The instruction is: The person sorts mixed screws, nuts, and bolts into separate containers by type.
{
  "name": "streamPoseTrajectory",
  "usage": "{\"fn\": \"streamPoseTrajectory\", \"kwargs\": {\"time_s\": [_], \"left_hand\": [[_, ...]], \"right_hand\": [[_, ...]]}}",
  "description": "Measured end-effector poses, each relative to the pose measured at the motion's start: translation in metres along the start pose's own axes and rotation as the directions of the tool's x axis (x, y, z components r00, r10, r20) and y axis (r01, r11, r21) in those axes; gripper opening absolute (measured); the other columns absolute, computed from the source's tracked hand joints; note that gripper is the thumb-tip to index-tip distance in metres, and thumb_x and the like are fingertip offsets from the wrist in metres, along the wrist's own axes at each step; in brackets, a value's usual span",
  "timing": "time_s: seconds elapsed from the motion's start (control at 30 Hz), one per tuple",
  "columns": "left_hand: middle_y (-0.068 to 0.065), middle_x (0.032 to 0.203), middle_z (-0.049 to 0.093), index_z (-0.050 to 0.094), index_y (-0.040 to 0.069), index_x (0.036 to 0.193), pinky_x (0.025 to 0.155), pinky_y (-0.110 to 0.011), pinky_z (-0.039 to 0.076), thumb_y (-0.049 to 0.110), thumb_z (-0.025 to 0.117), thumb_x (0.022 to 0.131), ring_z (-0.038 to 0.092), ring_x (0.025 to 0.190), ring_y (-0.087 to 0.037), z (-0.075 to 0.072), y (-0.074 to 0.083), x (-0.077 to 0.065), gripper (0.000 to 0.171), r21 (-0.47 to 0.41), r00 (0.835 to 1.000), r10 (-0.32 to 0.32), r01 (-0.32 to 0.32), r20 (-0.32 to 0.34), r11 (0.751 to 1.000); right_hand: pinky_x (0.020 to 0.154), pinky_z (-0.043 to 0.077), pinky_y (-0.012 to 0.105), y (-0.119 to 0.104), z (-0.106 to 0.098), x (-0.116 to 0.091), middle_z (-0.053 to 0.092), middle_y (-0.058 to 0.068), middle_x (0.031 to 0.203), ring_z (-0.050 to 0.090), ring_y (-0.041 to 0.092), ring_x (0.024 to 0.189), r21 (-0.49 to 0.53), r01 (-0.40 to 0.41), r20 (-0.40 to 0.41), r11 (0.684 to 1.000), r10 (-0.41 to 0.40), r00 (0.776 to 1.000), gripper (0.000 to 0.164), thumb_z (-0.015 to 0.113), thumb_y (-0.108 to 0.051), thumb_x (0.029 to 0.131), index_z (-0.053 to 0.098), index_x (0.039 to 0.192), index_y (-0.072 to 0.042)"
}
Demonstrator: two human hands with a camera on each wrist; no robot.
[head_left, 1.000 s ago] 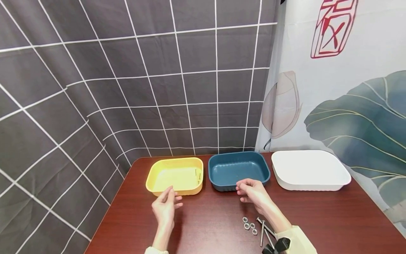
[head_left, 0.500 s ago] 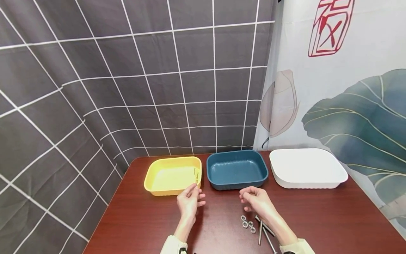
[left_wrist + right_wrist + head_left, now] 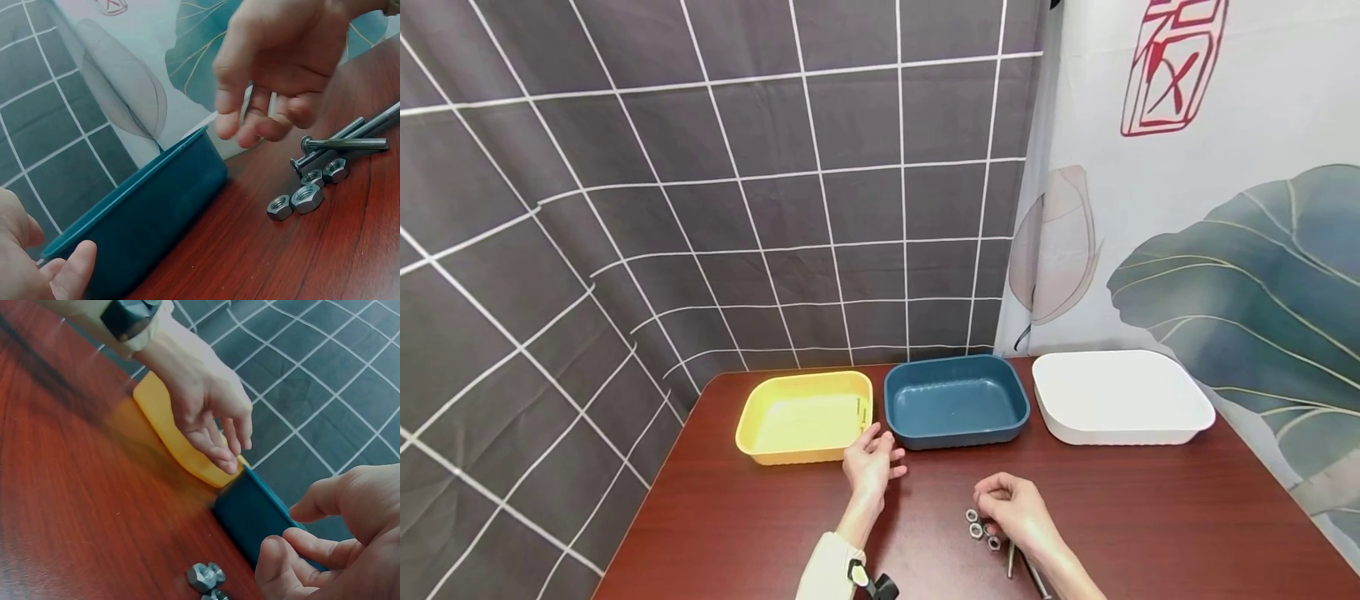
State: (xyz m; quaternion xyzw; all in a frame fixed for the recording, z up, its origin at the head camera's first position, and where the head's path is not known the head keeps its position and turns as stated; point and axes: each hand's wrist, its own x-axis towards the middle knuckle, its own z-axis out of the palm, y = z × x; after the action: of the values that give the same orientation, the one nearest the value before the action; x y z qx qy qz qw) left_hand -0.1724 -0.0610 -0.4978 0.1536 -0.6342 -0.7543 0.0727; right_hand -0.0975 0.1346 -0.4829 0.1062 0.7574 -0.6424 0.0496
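Observation:
My left hand point(image 3: 871, 458) is held low between the yellow tray point(image 3: 797, 457) and the blue tray point(image 3: 958, 438), fingers loosely bent. Nothing clearly shows between its fingertips. In the left wrist view part of this hand point(image 3: 25, 256) overlaps the near end of the blue tray point(image 3: 162, 219). My right hand point(image 3: 1017, 512) hovers just above several hex nuts point(image 3: 976, 531), fingers relaxed and pointing down, with no object in them. Steel bolts point(image 3: 1032, 575) lie crossed beside the nuts, partly hidden under the right hand. The left wrist view shows the nuts point(image 3: 307, 197) and bolts point(image 3: 344, 145) lying on the wood.
A few small screws point(image 3: 861, 410) lie at the right end of the yellow tray. To the right of the blue tray stands a white tray point(image 3: 1123, 435). The reddish-brown table point(image 3: 737, 533) backs onto a grey checked curtain point(image 3: 850, 208) and a printed white curtain point(image 3: 1082, 100).
My left hand has moved right, from in front of the yellow tray to the gap between the yellow and blue trays. My right hand has come down from the blue tray toward the nuts.

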Motion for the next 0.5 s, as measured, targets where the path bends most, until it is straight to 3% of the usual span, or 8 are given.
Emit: {"fn": "streamPoseTrajectory", "kwargs": {"time_s": [0.23, 0.5], "left_hand": [[-0.018, 0.093, 0.064, 0.054, -0.012, 0.136, 0.048, -0.030, 0.060, -0.001, 0.063, 0.093, 0.071, 0.070, -0.025, 0.009, -0.004, 0.005, 0.045, -0.009, 0.999, 0.008, -0.008, -0.033, 1.000], [-0.016, 0.092, 0.062, 0.051, -0.012, 0.138, 0.047, -0.028, 0.060, 0.000, 0.063, 0.094, 0.066, 0.063, -0.016, 0.020, -0.004, 0.008, 0.047, 0.018, 0.999, 0.011, -0.010, -0.050, 1.000]], "right_hand": [[0.045, 0.054, 0.026, 0.008, 0.001, -0.005, 0.063, 0.005, 0.072, 0.057, 0.018, 0.053, -0.089, 0.034, -0.034, 0.995, -0.037, 0.999, 0.012, 0.063, 0.007, 0.077, 0.065, 0.089, 0.005], [0.044, 0.053, 0.027, 0.013, 0.001, -0.009, 0.063, 0.002, 0.069, 0.061, 0.020, 0.052, -0.197, 0.099, -0.068, 0.975, -0.114, 0.991, 0.014, 0.065, 0.005, 0.071, 0.065, 0.085, 0.000]]}}
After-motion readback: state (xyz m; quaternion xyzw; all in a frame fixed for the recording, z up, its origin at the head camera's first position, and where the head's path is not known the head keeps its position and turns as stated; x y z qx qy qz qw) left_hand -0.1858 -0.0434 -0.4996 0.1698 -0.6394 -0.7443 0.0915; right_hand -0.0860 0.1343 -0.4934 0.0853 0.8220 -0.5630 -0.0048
